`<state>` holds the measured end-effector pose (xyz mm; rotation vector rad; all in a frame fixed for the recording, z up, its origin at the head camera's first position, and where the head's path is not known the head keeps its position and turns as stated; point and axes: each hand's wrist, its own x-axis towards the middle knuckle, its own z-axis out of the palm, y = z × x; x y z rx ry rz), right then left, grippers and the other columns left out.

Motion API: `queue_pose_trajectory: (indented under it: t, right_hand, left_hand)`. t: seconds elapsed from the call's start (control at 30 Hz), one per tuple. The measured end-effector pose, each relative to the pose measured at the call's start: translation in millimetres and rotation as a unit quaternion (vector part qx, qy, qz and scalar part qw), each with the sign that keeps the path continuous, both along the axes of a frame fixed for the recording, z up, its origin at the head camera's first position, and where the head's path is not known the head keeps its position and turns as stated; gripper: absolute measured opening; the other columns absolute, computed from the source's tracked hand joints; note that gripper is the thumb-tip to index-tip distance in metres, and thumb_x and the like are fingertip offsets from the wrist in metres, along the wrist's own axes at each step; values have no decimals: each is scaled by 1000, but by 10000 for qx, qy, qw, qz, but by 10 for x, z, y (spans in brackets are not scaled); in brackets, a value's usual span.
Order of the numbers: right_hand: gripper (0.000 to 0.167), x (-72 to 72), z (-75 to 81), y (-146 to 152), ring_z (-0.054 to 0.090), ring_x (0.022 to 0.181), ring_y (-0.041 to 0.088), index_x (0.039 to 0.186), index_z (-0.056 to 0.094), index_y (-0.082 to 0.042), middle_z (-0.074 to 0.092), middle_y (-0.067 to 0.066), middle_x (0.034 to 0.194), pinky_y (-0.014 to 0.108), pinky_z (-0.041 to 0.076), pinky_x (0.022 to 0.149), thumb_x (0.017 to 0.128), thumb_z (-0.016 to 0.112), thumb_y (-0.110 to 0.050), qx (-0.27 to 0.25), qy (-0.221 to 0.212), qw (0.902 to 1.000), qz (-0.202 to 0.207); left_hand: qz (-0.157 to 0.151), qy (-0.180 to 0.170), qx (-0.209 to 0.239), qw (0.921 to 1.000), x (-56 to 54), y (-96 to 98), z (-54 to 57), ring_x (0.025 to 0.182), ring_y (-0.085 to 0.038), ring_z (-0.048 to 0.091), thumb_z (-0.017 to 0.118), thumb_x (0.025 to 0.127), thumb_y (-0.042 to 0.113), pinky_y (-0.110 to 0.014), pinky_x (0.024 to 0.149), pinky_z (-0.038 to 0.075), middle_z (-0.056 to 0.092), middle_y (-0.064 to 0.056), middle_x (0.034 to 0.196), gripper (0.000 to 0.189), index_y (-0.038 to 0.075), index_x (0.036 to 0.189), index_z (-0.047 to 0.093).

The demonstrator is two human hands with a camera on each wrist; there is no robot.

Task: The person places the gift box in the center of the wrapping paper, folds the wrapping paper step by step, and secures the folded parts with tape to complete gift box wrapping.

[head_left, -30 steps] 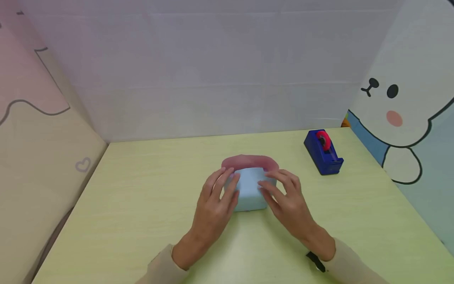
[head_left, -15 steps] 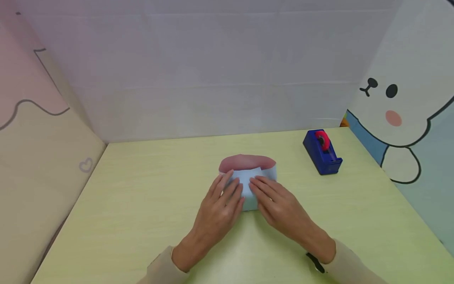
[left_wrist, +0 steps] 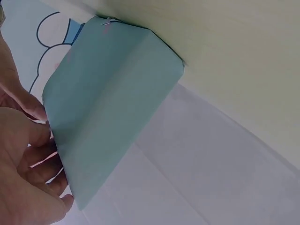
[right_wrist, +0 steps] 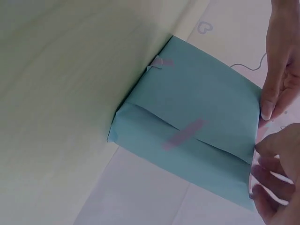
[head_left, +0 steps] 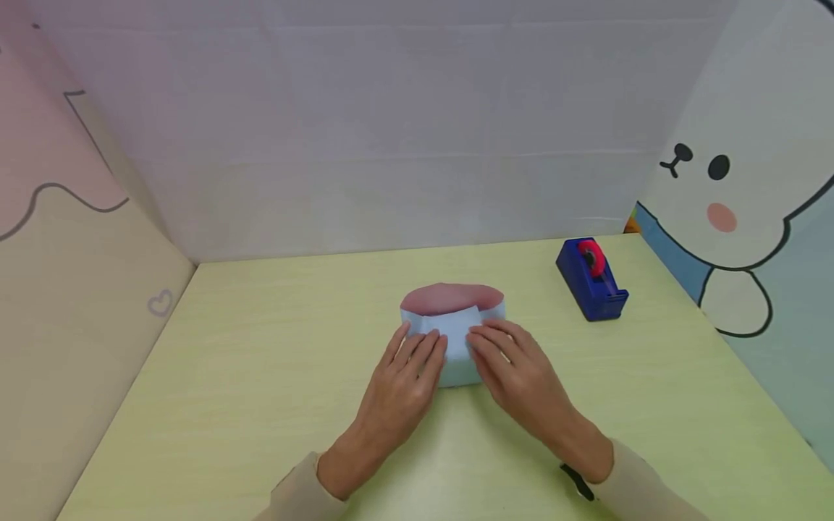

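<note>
Compared with one second ago, the fingers of the right hand [head_left: 521,376] have come closer together, and those of the left hand [head_left: 397,398], which were spread, now lie side by side. Behind everything is a whitish backdrop [head_left: 384,130], the largest thing seen. Before it extends the pale yellow-green tabletop [head_left: 280,347]. On the right side stands a panel [head_left: 775,289] with a drawn animal face, and on the left side a pink and cream panel [head_left: 72,289], which bears a small heart outline. Two light sleeves [head_left: 306,488] come from the near edge of the view. Between the two hands, near the middle of the tabletop, is the blue paper package [head_left: 460,373]. The grip of the left hand is loose: its nearly straight fingers rest on the package's upper flap [head_left: 456,318]. The right hand touches the other side of this flap with bent fingers; whether its grip is pinching the paper, I cannot tell. Beyond the flap appears a rounded pink part [head_left: 449,298]. Well apart, toward the far right corner, stands a dark blue tape dispenser [head_left: 589,286] with a red ring [head_left: 591,258]. Beside the right cuff is a small black strip [head_left: 577,483]. Smallest are pink marks [right_wrist: 183,134] on the package, seen from the right wrist.
</note>
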<state>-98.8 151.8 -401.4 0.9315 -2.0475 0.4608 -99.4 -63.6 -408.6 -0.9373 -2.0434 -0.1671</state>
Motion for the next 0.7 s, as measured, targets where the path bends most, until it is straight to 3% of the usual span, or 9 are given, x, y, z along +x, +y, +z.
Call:
queue_pose_trajectory:
  t: [0.07, 0.17, 0.3, 0.37, 0.53, 0.7]
  right_hand:
    - [33, -11, 10, -1, 62, 111, 39, 120, 68, 5, 68, 19, 119, 39, 48, 102, 107, 56, -23, -508, 20, 9987, -108]
    - [48, -21, 7, 4, 57, 114, 43, 131, 60, 8, 60, 25, 127, 27, 39, 110, 105, 61, -32, -1151, -222, 9926, -306]
    - [68, -32, 13, 14, 54, 121, 41, 147, 45, 8, 51, 28, 140, 23, 44, 103, 103, 62, -40, -1543, -706, 9834, -643]
    - [72, -37, 28, 16, 52, 123, 39, 150, 42, 7, 48, 27, 144, 25, 48, 96, 98, 70, -33, -1648, -911, 9792, -750]
    - [84, -52, 45, 11, 52, 124, 37, 151, 39, 7, 49, 25, 143, 33, 52, 93, 82, 84, -6, -1923, -1554, 9656, -801]
    - [75, -52, 24, 13, 63, 119, 30, 151, 43, 3, 61, 18, 137, 41, 59, 86, 87, 82, -5, -2309, -2694, 9337, -477]
  left_hand:
    - [-20, -52, 67, 10000, -4, -1, -1, 101, -28, 66, 37, 111, 5, -46, 115, 40, 74, -14, 112, 36, -4, 119, 71]
    - [-73, -206, 192, 9996, -12, -1, 6, 99, -27, 66, 31, 111, 0, -46, 115, 40, 74, -15, 112, 40, -5, 124, 68]
    - [-140, -362, 328, 9987, -31, 7, 29, 96, -26, 66, 28, 110, -3, -47, 116, 38, 74, -14, 112, 42, -4, 128, 65]
    - [-164, -393, 357, 9985, -40, 10, 38, 95, -25, 66, 30, 109, -4, -47, 116, 37, 74, -13, 111, 40, -4, 128, 65]
    - [-196, -463, 330, 9982, -56, -5, 47, 94, -25, 65, 52, 100, -9, -47, 117, 37, 73, -13, 109, 28, -4, 124, 67]
    - [-221, -610, 272, 9975, -55, -36, 47, 97, -26, 64, 75, 83, -13, -47, 118, 35, 73, -13, 110, 43, -2, 124, 67]
